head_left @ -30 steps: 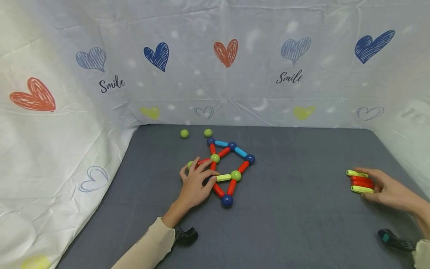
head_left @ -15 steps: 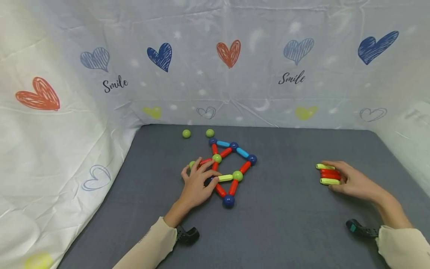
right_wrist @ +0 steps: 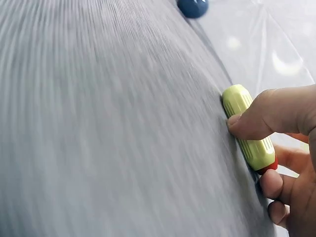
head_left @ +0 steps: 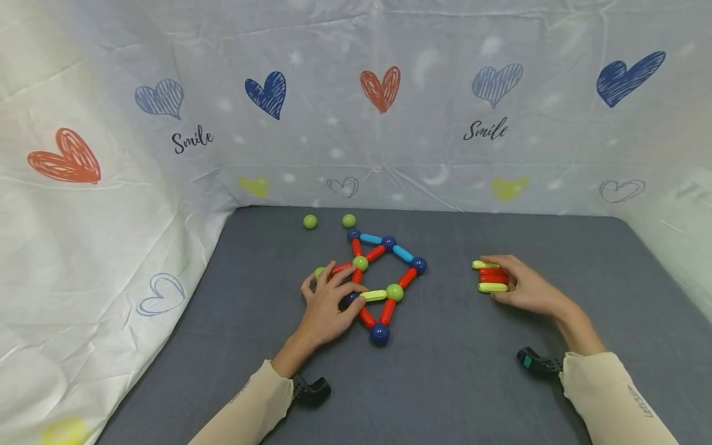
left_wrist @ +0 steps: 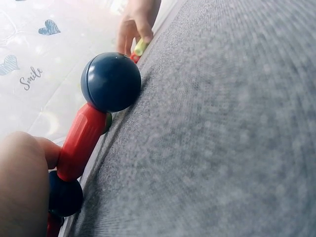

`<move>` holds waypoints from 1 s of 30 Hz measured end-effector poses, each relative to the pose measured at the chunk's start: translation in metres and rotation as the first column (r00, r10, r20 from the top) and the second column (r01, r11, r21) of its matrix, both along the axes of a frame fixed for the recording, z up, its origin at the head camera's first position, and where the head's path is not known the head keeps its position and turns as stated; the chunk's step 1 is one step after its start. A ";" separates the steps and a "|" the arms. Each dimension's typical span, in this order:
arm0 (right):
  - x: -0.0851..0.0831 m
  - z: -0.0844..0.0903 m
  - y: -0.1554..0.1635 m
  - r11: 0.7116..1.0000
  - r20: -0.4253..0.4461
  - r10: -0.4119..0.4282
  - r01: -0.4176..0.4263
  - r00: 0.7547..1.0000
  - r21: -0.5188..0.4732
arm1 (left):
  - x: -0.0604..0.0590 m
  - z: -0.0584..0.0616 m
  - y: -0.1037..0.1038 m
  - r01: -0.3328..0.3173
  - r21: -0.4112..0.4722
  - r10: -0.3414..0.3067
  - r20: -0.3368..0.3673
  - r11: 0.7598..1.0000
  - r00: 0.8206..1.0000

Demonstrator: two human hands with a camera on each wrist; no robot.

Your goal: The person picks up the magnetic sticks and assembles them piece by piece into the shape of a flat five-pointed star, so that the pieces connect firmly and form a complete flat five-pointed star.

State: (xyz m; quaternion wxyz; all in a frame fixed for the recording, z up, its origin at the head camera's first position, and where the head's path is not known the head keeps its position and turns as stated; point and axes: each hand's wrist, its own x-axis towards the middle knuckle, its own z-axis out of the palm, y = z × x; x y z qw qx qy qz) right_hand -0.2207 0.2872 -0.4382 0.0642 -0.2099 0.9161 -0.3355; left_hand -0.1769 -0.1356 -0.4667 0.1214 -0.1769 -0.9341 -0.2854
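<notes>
Item: flat figure of rods and balls (head_left: 378, 278), red, blue and yellow-green rods joined at dark blue and green balls, lying on the grey mat (head_left: 473, 383) left of its centre, toward the far edge. Left hand (head_left: 328, 303) rested on the figure's left side, fingers curled loosely over a dark blue ball (head_left: 349, 300) and the nearby rod ends (whether it pinched the ball or merely pressed it could not be told). Item: bundle of loose rods (head_left: 489, 276), two yellow-green with red between, stacked side by side, long axes running left to right along the mat. Right hand (head_left: 523, 289) gripped the bundle from its right end, thumb (right_wrist: 261, 116) on the near yellow-green rod, fingers over the far side. The bundle lay to the right of the figure, apart from it, with bare mat between; the right hand was the nearer to the bundle, the left to the figure. Item: two loose green balls (head_left: 329, 220) by the far edge, behind the figure. Patterned sheet (head_left: 356, 111) with hearts as backdrop.
</notes>
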 end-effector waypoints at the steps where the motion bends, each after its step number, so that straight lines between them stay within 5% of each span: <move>1: -0.001 0.000 -0.004 1.000 0.003 0.004 -0.004 1.000 -0.007 | 0.000 0.000 0.000 0.000 0.000 0.000 0.001 1.000 1.000; 12: -0.010 -0.004 -0.029 0.999 -0.005 0.010 -0.010 1.000 -0.043 | 0.000 -0.001 -0.001 0.003 0.005 -0.003 0.003 1.000 1.000; 23: 0.003 -0.029 -0.028 0.956 -0.208 -0.114 0.051 0.971 -0.288 | 0.001 -0.002 -0.001 0.005 0.018 -0.005 -0.028 1.000 1.000; 30: 0.009 -0.034 -0.029 0.951 -0.286 -0.184 0.096 0.941 -0.295 | 0.002 -0.001 0.001 0.002 0.014 -0.002 -0.026 1.000 1.000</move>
